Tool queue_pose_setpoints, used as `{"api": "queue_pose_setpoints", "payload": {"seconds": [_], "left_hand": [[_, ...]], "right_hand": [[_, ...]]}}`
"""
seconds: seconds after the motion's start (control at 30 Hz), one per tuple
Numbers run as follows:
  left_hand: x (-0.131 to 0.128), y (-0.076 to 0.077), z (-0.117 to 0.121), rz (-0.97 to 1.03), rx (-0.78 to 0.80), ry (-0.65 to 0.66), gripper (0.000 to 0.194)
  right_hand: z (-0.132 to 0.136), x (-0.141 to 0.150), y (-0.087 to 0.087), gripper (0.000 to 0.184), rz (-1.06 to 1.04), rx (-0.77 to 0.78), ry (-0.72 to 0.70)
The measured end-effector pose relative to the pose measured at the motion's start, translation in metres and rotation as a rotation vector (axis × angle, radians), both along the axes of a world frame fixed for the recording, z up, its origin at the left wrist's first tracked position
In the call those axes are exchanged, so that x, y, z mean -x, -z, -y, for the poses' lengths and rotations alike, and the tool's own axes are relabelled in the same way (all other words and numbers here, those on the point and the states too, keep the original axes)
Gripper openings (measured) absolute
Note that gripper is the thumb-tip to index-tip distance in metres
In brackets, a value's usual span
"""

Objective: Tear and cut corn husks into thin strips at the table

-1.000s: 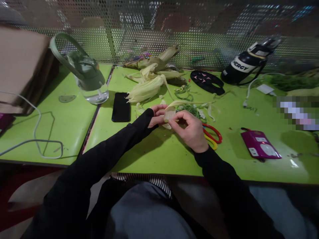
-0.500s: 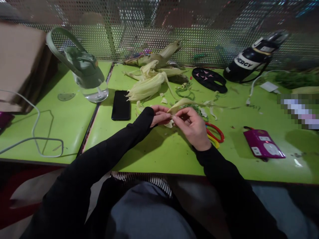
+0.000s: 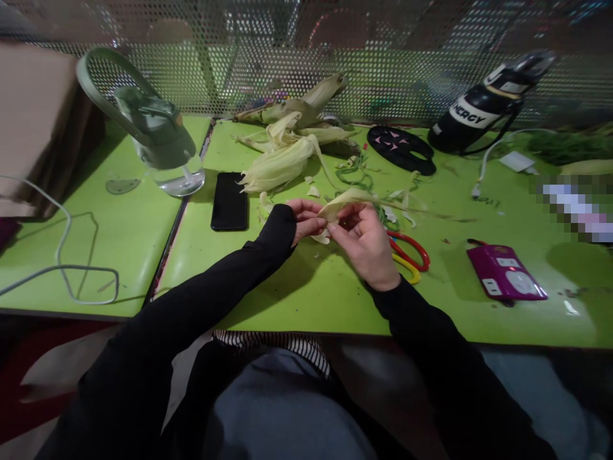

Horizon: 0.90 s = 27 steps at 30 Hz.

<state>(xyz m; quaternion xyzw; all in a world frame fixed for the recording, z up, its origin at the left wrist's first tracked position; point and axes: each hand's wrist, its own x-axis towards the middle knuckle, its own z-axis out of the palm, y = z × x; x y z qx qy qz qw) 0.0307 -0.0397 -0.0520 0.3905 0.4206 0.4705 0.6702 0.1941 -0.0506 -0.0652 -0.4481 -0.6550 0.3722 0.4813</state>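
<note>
Alt text in plain order, from the husk pile (image 3: 282,163) on the green tabletop (image 3: 278,297). Just on the near side of the pile, a pale husk (image 3: 343,200), pinched at its near end between two bare hands, with a thin tail trailing off to the right. Left grip (image 3: 307,220) closed on the husk, fingertips together; right grip (image 3: 370,248) also closed on it, thumb and fingers pinching beside the left. Left of the pile, close by, a black phone (image 3: 230,203); farther left, a green bottle (image 3: 165,140). Right of the pile, green strands (image 3: 355,177), then a flat black oval (image 3: 398,149), and well apart, a black bottle (image 3: 472,118). To the near right, red and yellow handles (image 3: 425,254), partly hidden by the right grip, and a purple socket box (image 3: 508,271). Behind the pile, a perforated screen (image 3: 287,54).
</note>
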Motion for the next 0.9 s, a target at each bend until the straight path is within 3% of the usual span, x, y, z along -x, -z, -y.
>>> {"api": "queue_pose_setpoints", "payload": {"seconds": [0.1,0.2,0.5,0.73,0.9], "left_hand": [[0.001,-0.001,-0.002,0.014,0.028,-0.026,0.028],[0.004,0.001,-0.003,0.078,0.072,-0.014,0.020],[0.008,-0.002,0.005,0.127,0.134,0.018,0.013],[0.008,0.010,0.000,0.080,-0.045,0.133,0.032],[0.001,0.012,0.002,0.018,-0.054,0.027,0.032]], "right_hand": [[0.001,-0.001,-0.003,0.018,0.070,-0.049,-0.015],[0.002,-0.004,-0.008,0.007,0.197,-0.192,-0.034],[-0.002,-0.012,-0.011,0.004,0.515,-0.503,-0.023],[-0.001,-0.011,-0.014,0.007,0.544,-0.468,-0.011],[0.003,-0.006,-0.015,0.006,0.493,-0.381,0.042]]}}
